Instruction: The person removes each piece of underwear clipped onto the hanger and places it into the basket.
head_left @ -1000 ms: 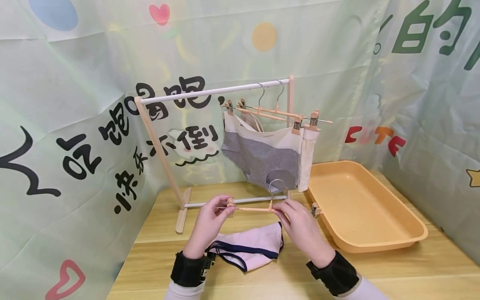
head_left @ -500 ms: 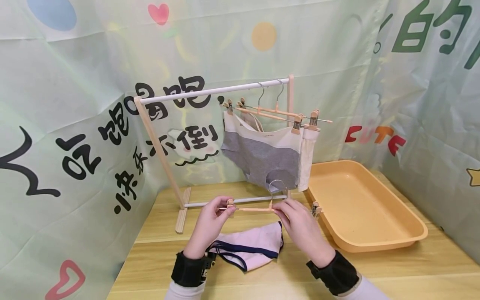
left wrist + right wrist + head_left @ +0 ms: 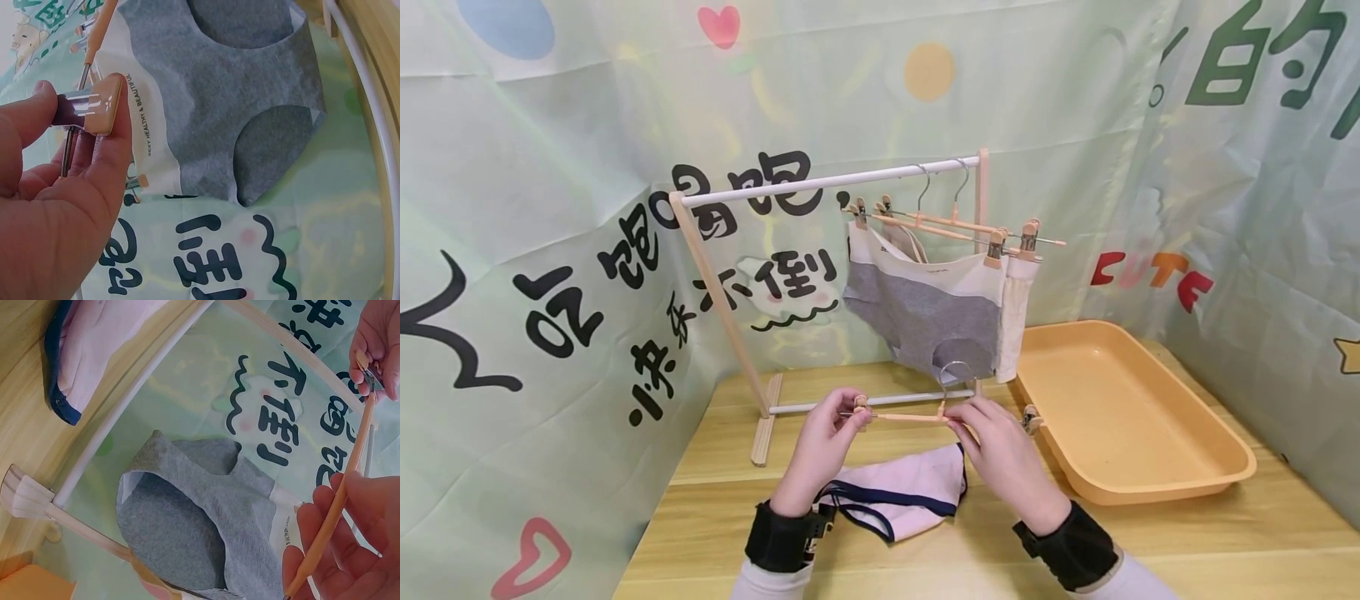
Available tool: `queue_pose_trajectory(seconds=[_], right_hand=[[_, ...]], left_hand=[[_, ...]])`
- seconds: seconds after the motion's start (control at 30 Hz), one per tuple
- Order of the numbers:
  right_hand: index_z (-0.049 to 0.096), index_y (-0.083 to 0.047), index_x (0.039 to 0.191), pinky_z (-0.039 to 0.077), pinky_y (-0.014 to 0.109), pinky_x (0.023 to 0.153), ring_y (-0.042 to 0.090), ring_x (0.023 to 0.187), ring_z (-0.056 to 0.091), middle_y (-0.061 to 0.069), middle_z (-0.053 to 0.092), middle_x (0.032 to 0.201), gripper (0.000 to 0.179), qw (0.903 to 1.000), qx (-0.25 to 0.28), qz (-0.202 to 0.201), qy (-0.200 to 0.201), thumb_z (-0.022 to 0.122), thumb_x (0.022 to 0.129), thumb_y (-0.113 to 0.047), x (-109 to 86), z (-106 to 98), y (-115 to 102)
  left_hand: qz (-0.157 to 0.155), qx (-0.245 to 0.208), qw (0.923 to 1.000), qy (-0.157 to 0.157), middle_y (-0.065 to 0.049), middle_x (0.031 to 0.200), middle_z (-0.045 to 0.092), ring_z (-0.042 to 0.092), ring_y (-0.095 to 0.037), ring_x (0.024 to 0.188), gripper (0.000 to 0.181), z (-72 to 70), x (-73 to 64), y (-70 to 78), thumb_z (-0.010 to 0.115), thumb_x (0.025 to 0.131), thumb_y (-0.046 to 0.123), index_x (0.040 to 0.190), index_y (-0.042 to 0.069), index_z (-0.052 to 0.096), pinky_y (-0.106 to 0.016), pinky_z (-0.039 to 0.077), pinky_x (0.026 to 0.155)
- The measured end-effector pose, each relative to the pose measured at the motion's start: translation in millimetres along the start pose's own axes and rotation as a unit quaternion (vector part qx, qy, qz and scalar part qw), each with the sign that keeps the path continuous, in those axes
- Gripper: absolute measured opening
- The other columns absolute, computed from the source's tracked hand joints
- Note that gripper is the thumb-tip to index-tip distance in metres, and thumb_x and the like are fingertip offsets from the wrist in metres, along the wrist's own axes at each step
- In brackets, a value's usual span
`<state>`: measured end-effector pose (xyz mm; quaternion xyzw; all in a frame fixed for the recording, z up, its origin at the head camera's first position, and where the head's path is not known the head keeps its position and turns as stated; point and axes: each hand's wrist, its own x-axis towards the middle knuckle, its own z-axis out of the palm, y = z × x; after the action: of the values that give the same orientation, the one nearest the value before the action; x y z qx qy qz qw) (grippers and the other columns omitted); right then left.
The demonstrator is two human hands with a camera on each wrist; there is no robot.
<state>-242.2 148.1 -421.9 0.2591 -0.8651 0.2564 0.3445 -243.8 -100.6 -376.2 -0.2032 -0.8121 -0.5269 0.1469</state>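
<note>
Both hands hold a clip hanger (image 3: 910, 418) in front of the rack, its wire hook pointing up. My left hand (image 3: 823, 437) pinches the clip (image 3: 94, 109) at the hanger's left end between thumb and fingers. On the bar just right of the hook, my right hand (image 3: 996, 450) grips with thumb and fingertips; the bar runs across its fingers in the right wrist view. The right-end clip (image 3: 1032, 419) shows beyond that hand. Below the hanger, pink underpants with dark blue trim (image 3: 898, 492) lie on the wooden table.
A small rack (image 3: 790, 185) with a white rail stands behind the hands. Grey-and-white underpants (image 3: 925, 308) and a pale garment (image 3: 1015, 317) hang from clip hangers at its right end. To the right, an orange tray (image 3: 1120, 417) sits on the table (image 3: 1150, 550).
</note>
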Motion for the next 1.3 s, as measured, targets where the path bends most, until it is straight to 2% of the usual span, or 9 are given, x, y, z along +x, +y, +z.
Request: queue_pose_trajectory(seconds=[0.07, 0.37, 0.53, 0.7, 0.97, 1.07, 1.17, 1.23, 1.3], right_hand=[[0.068, -0.016, 0.099, 0.051, 0.036, 0.067, 0.012, 0.085, 0.056, -0.003, 0.064, 0.094, 0.011, 1.0000, -0.001, -0.001, 0.001, 0.066, 0.089, -0.015, 0.3, 0.1, -0.4], [0.067, -0.015, 0.106, 0.050, 0.043, 0.079, 0.017, 0.094, 0.056, -0.001, 0.065, 0.101, 0.020, 0.9999, -0.007, 0.001, 0.011, 0.068, 0.087, -0.019, -0.9, 0.4, -0.7], [0.066, -0.013, 0.112, 0.045, 0.044, 0.090, 0.021, 0.103, 0.054, 0.005, 0.064, 0.110, 0.025, 0.9996, -0.008, 0.000, 0.027, 0.067, 0.087, -0.018, -0.6, -0.3, -0.7], [0.067, -0.011, 0.110, 0.046, 0.044, 0.086, 0.021, 0.100, 0.054, 0.007, 0.064, 0.108, 0.024, 0.9986, -0.008, -0.020, 0.049, 0.068, 0.086, -0.015, 0.2, -1.2, -2.9], [0.069, -0.011, 0.103, 0.048, 0.042, 0.078, 0.020, 0.093, 0.055, 0.005, 0.064, 0.101, 0.020, 0.9947, 0.004, -0.072, 0.074, 0.069, 0.083, -0.011, 2.5, 0.1, -6.1], [0.069, -0.011, 0.102, 0.048, 0.041, 0.079, 0.019, 0.093, 0.056, 0.004, 0.064, 0.100, 0.019, 0.9934, 0.012, -0.090, 0.071, 0.069, 0.083, -0.010, 2.8, 2.2, -6.1], [0.069, -0.012, 0.100, 0.049, 0.041, 0.080, 0.019, 0.094, 0.056, 0.003, 0.064, 0.100, 0.017, 0.9925, 0.017, -0.104, 0.061, 0.069, 0.082, -0.010, 2.7, 5.1, -5.4], [0.069, -0.013, 0.099, 0.049, 0.041, 0.080, 0.018, 0.094, 0.056, 0.002, 0.063, 0.100, 0.016, 0.9929, 0.017, -0.108, 0.047, 0.069, 0.083, -0.011, 1.9, 7.2, -4.3], [0.068, -0.014, 0.098, 0.050, 0.042, 0.081, 0.017, 0.095, 0.056, 0.002, 0.063, 0.100, 0.015, 0.9941, 0.020, -0.104, 0.023, 0.069, 0.083, -0.012, 0.9, 9.0, -3.1]], left_hand=[[0.004, 0.000, 1.0000, 0.000, -0.016, 0.091, 0.065, 0.063, -0.020, 0.081, 0.013, -1.8, -1.6, 9.1, 0.061, 0.090, 0.003, 0.102, -0.001, 0.060, -0.039, 0.057, 0.071], [0.026, -0.011, 0.9996, 0.009, -0.020, 0.091, 0.065, 0.063, -0.024, 0.081, 0.016, -2.5, -0.9, 9.8, 0.062, 0.089, 0.001, 0.104, -0.004, 0.060, -0.039, 0.058, 0.070], [0.018, -0.010, 0.9995, 0.024, -0.019, 0.091, 0.066, 0.062, -0.023, 0.079, 0.019, -4.3, -0.4, 9.6, 0.062, 0.089, 0.003, 0.105, -0.006, 0.060, -0.035, 0.056, 0.069], [0.009, -0.011, 0.9992, 0.037, -0.019, 0.091, 0.066, 0.062, -0.023, 0.078, 0.018, -7.5, 0.6, 10.2, 0.062, 0.089, 0.004, 0.104, -0.005, 0.060, -0.035, 0.055, 0.068], [0.012, -0.016, 0.9989, 0.042, -0.022, 0.093, 0.066, 0.063, -0.032, 0.081, 0.021, -18.5, 1.0, 8.2, 0.062, 0.090, 0.004, 0.106, -0.008, 0.058, -0.029, 0.055, 0.069], [0.008, -0.024, 0.9987, 0.044, -0.023, 0.094, 0.065, 0.064, -0.031, 0.083, 0.021, -23.8, 1.3, 7.7, 0.061, 0.090, 0.003, 0.107, -0.008, 0.058, -0.029, 0.056, 0.071], [0.004, -0.035, 0.9981, 0.050, -0.024, 0.096, 0.065, 0.064, -0.026, 0.085, 0.021, -29.3, 2.1, 5.9, 0.060, 0.091, 0.003, 0.109, -0.007, 0.057, -0.034, 0.058, 0.074], [0.004, -0.043, 0.9976, 0.055, -0.026, 0.097, 0.066, 0.064, -0.024, 0.086, 0.022, -32.8, 2.4, 3.3, 0.060, 0.091, 0.003, 0.110, -0.007, 0.056, -0.037, 0.058, 0.076], [0.005, -0.048, 0.9970, 0.060, -0.026, 0.097, 0.065, 0.064, -0.024, 0.086, 0.021, -36.5, 2.8, -1.8, 0.059, 0.091, 0.003, 0.110, -0.006, 0.056, -0.035, 0.058, 0.076]])
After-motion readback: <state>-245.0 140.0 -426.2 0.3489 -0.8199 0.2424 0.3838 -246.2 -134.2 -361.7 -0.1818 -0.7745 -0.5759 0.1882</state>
